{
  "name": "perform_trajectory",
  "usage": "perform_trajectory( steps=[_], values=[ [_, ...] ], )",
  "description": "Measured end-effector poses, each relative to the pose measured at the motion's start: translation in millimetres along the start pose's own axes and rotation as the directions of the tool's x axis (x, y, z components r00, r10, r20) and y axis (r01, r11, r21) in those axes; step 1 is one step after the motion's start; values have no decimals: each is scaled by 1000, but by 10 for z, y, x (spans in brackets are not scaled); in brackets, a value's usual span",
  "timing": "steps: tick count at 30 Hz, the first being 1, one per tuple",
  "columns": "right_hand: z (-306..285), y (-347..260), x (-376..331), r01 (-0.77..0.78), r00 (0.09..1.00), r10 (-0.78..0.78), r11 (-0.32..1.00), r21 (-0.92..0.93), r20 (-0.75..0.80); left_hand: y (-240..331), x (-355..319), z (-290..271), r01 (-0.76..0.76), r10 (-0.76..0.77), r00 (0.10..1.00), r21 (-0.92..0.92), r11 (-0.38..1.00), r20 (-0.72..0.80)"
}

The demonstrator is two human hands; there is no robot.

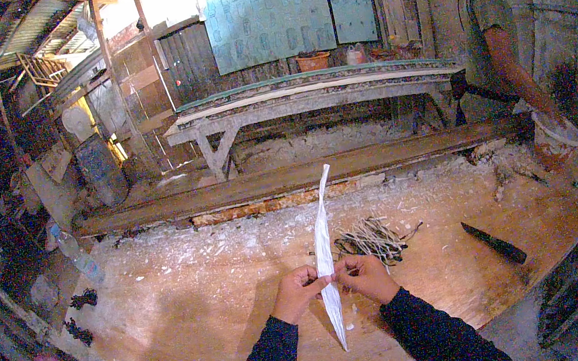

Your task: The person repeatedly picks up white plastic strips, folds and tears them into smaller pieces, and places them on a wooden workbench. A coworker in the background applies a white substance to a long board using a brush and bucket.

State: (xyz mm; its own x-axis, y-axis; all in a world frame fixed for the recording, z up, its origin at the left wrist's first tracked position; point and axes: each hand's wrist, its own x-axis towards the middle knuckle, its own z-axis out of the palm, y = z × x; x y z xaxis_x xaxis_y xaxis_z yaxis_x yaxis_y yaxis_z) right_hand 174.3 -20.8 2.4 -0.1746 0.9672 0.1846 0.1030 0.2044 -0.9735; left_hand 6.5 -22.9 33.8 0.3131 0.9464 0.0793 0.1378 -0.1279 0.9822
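A long, narrow white strip [324, 251], folded or rolled and tapering at both ends, stands lengthwise in front of me above the wooden table. Paper or plastic, I cannot make out which. Closed on the left side of its middle is my left hand [298, 290], thumb and fingers pinching it. From the other side my right hand [366, 277] pinches at the same spot with bent fingers. Just beyond the right hand lies a loose pile of thin white and dark sticks or cords [375, 239]. A dark-bladed knife [494, 242] rests farther right.
White scraps litter the far part of the wooden table [200, 333]. A clear plastic bottle [80, 257] and small dark bundles [79, 299] are at its left edge. Behind runs a long bench [255, 113]. A person [498, 15] at the far right reaches toward a bucket [555, 136].
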Motion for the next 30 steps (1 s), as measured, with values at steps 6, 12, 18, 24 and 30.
perform_trajectory(
  steps=[6,12,18,24,30],
  values=[
    [-16,19,-1,68,998,-69,991,-119,-2,-1,0,-4,-62,61,998,99,993,12],
    [-5,-101,-58,110,994,-109,975,-194,18,37,-5,6,-32,28,999,168,985,29],
    [1,-158,-81,102,995,-98,969,-223,29,-56,12,-17,-89,75,995,211,974,72],
    [22,-164,-73,178,984,-175,955,-238,32,-91,12,25,-188,176,980,139,972,94],
    [-17,-172,-92,113,993,-110,986,-125,30,167,-62,6,-50,32,997,302,952,67]
  ],
)
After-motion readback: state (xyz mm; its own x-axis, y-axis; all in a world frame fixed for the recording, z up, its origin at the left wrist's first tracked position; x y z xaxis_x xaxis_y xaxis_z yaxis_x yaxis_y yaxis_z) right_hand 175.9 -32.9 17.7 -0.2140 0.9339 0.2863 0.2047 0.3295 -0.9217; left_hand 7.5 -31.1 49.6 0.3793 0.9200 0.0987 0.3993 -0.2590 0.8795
